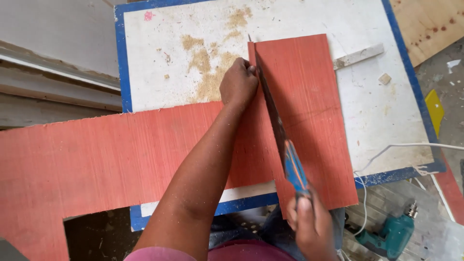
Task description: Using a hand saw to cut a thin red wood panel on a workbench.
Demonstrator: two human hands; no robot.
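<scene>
Handsaw [278, 123] in right hand [311, 224] cuts red board [309, 96] edge.

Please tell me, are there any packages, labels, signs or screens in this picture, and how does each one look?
None are in view. The left hand presses on a red board, the right hand grips a handsaw with a blue handle, and a teal drill lies on the floor.

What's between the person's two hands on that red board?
In the head view, the saw blade runs between the left hand and right hand, over the red board.
</scene>
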